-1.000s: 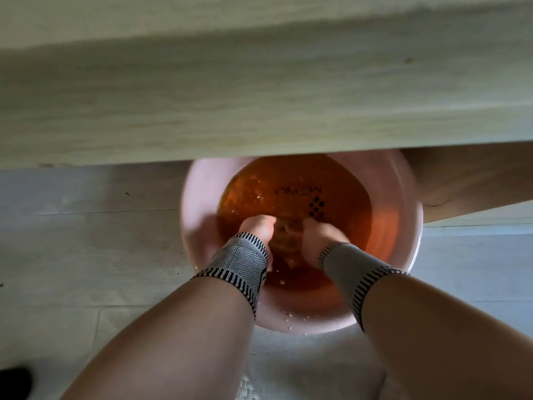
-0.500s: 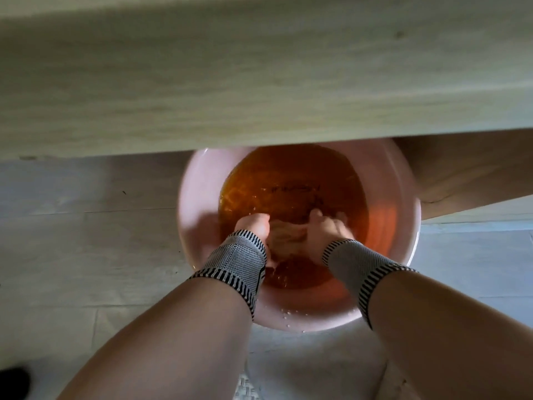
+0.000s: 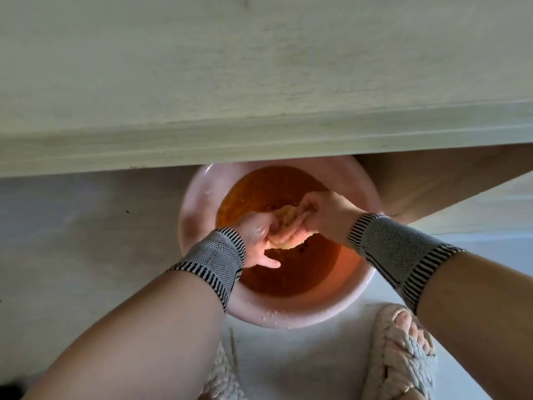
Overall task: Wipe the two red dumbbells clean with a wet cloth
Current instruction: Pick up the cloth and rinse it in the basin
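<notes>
A pink basin (image 3: 199, 197) of water stands on the floor, its far rim tucked under a table edge. Above the water hangs a bunched, wet, pale yellow cloth (image 3: 285, 220). My left hand (image 3: 258, 238) grips its near end and my right hand (image 3: 323, 215) grips its far end, the cloth twisted between them. Both wrists wear grey bands with black-striped edges. No red dumbbell is in view.
A pale wooden tabletop (image 3: 259, 82) fills the upper half and overhangs the basin. A wooden table leg (image 3: 418, 186) stands just right of the basin. My feet in woven sandals (image 3: 403, 356) are on the light floor in front of the basin, with water drops on its near rim.
Both hands have come up out of the water with the cloth bunched between them. The right hand has moved up and to the right. The view has tilted down, showing my feet.
</notes>
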A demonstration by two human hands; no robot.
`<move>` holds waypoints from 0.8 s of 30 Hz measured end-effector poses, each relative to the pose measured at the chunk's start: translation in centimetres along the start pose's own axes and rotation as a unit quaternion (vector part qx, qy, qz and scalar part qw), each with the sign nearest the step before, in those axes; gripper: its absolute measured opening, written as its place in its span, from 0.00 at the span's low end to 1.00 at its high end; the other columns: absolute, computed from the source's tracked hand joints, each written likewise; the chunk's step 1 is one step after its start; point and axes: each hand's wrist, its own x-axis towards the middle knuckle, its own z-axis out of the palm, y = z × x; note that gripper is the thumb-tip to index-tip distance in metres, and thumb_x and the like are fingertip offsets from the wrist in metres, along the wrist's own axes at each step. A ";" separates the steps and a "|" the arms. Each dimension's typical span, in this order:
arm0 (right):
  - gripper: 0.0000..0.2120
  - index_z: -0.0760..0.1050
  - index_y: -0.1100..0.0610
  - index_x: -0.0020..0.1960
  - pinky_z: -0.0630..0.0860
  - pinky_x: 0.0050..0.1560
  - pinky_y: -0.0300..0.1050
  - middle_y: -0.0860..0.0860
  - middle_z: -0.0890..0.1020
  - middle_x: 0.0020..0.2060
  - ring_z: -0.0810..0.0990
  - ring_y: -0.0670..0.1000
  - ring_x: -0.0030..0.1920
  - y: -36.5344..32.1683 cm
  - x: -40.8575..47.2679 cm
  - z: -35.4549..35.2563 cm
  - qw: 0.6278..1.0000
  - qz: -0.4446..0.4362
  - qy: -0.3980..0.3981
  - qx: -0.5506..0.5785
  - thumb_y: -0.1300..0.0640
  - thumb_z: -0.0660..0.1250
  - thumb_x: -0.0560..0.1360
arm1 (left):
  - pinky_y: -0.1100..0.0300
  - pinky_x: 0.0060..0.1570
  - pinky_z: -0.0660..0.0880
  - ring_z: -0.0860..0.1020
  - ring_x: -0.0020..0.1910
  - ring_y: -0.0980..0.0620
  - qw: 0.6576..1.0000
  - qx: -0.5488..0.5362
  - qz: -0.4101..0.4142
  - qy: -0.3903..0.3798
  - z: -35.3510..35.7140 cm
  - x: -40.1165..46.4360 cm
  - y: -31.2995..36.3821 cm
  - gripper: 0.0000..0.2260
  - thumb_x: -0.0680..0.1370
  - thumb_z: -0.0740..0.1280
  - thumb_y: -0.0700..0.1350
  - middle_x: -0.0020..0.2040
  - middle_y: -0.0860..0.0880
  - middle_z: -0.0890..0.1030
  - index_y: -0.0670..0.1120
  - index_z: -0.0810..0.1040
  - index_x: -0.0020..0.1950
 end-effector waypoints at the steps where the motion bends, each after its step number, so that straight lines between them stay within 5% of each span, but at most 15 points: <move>1: 0.09 0.78 0.50 0.48 0.72 0.35 0.36 0.47 0.80 0.42 0.77 0.48 0.41 -0.4 -0.1 -0.1 1.000 -0.009 0.012 0.013 0.62 0.68 0.71 | 0.49 0.64 0.71 0.75 0.59 0.41 0.999 0.034 0.028 0.001 0.3 -1.0 0.4 0.12 0.77 0.62 0.32 0.64 0.39 0.78 0.46 0.79 0.52; 3: 0.14 0.78 0.48 0.55 0.75 0.39 0.37 0.47 0.81 0.48 0.79 0.49 0.44 -1.1 -0.5 0.0 0.999 -0.030 -0.015 0.037 0.61 0.69 0.72 | 0.42 0.64 0.69 0.76 0.55 0.45 0.992 0.112 0.056 -0.017 0.8 -2.8 1.0 0.10 0.76 0.63 0.34 0.52 0.44 0.83 0.45 0.81 0.41; 5: 0.08 0.81 0.46 0.50 0.75 0.41 0.39 0.46 0.82 0.43 0.79 0.48 0.41 -2.1 -0.9 -0.3 0.998 -0.042 -0.043 -0.018 0.56 0.68 0.74 | 0.50 0.60 0.70 0.75 0.58 0.44 0.938 0.332 0.092 -0.025 1.9 -4.7 1.7 0.10 0.77 0.66 0.39 0.61 0.41 0.80 0.43 0.79 0.57; 7: 0.07 0.80 0.49 0.36 0.74 0.35 0.40 0.47 0.80 0.32 0.78 0.49 0.36 -3.0 -1.2 -0.7 0.998 -0.025 -0.015 -0.057 0.53 0.68 0.72 | 0.55 0.60 0.68 0.72 0.64 0.42 0.802 0.573 0.171 0.021 2.8 -5.2 1.3 0.21 0.80 0.65 0.45 0.68 0.41 0.72 0.40 0.67 0.70; 9: 0.11 0.77 0.55 0.28 0.71 0.30 0.41 0.53 0.77 0.28 0.74 0.52 0.28 -3.3 -1.8 -0.8 0.997 0.057 0.004 0.054 0.57 0.66 0.70 | 0.54 0.61 0.68 0.72 0.63 0.42 0.666 0.686 0.263 0.126 3.2 -5.4 0.9 0.21 0.82 0.60 0.51 0.66 0.44 0.71 0.41 0.64 0.70; 11: 0.16 0.76 0.57 0.22 0.65 0.27 0.42 0.59 0.73 0.29 0.67 0.53 0.24 -3.0 -2.5 -0.6 0.969 0.127 0.022 0.211 0.61 0.65 0.68 | 0.52 0.62 0.70 0.71 0.60 0.42 0.601 0.723 0.308 0.151 2.9 -4.5 0.6 0.18 0.82 0.59 0.52 0.62 0.44 0.73 0.43 0.68 0.67; 12: 0.14 0.77 0.58 0.23 0.64 0.27 0.42 0.60 0.73 0.30 0.66 0.52 0.24 -3.0 -2.9 -0.4 0.954 0.135 0.032 0.266 0.61 0.66 0.68 | 0.52 0.61 0.72 0.73 0.59 0.43 0.618 0.703 0.317 0.151 2.6 -4.1 0.6 0.16 0.81 0.61 0.52 0.60 0.45 0.75 0.44 0.71 0.65; 14: 0.07 0.81 0.57 0.42 0.72 0.31 0.46 0.58 0.79 0.37 0.73 0.55 0.30 -3.2 -3.9 -0.1 0.953 0.081 0.083 0.279 0.56 0.70 0.65 | 0.57 0.48 0.77 0.79 0.51 0.45 0.773 0.552 0.272 0.155 2.2 -4.2 1.0 0.14 0.80 0.65 0.49 0.54 0.45 0.80 0.45 0.74 0.63; 15: 0.21 0.77 0.53 0.57 0.78 0.40 0.48 0.55 0.81 0.46 0.78 0.55 0.38 -3.0 -4.4 -0.1 0.970 0.031 0.112 0.214 0.53 0.70 0.65 | 0.61 0.37 0.75 0.80 0.43 0.46 0.841 0.463 0.247 0.131 2.2 -4.4 1.2 0.11 0.80 0.65 0.47 0.48 0.45 0.81 0.44 0.75 0.61; 17: 0.37 0.59 0.48 0.75 0.74 0.60 0.45 0.52 0.72 0.68 0.78 0.53 0.58 -2.2 -5.5 0.0 0.987 -0.103 0.118 -0.033 0.55 0.69 0.69 | 0.65 0.25 0.66 0.74 0.30 0.53 0.945 0.275 0.170 0.055 2.3 -5.5 1.9 0.05 0.81 0.63 0.43 0.36 0.48 0.78 0.44 0.76 0.53; 19: 0.42 0.47 0.49 0.78 0.69 0.68 0.46 0.55 0.54 0.78 0.71 0.55 0.69 -1.5 -6.0 0.5 0.936 -0.228 0.122 -0.239 0.59 0.66 0.71 | 0.66 0.25 0.60 0.69 0.27 0.57 0.981 0.145 0.124 -0.041 1.8 -6.8 2.6 0.06 0.80 0.61 0.37 0.31 0.50 0.73 0.44 0.75 0.45; 20: 0.42 0.46 0.52 0.78 0.71 0.67 0.50 0.59 0.55 0.78 0.72 0.58 0.68 -1.0 -5.9 0.7 0.899 -0.271 0.157 -0.307 0.58 0.65 0.70 | 0.67 0.25 0.58 0.67 0.26 0.58 0.982 0.121 0.109 -0.096 1.6 -7.5 3.1 0.09 0.80 0.60 0.35 0.31 0.50 0.71 0.45 0.74 0.42; 24: 0.30 0.62 0.65 0.71 0.82 0.46 0.53 0.63 0.79 0.53 0.81 0.61 0.45 -1.6 -4.3 -0.1 0.820 -0.376 0.256 -0.348 0.51 0.56 0.73 | 0.69 0.25 0.57 0.64 0.24 0.60 0.954 0.170 0.082 -0.233 2.0 -9.7 4.0 0.16 0.78 0.58 0.29 0.27 0.53 0.67 0.47 0.69 0.37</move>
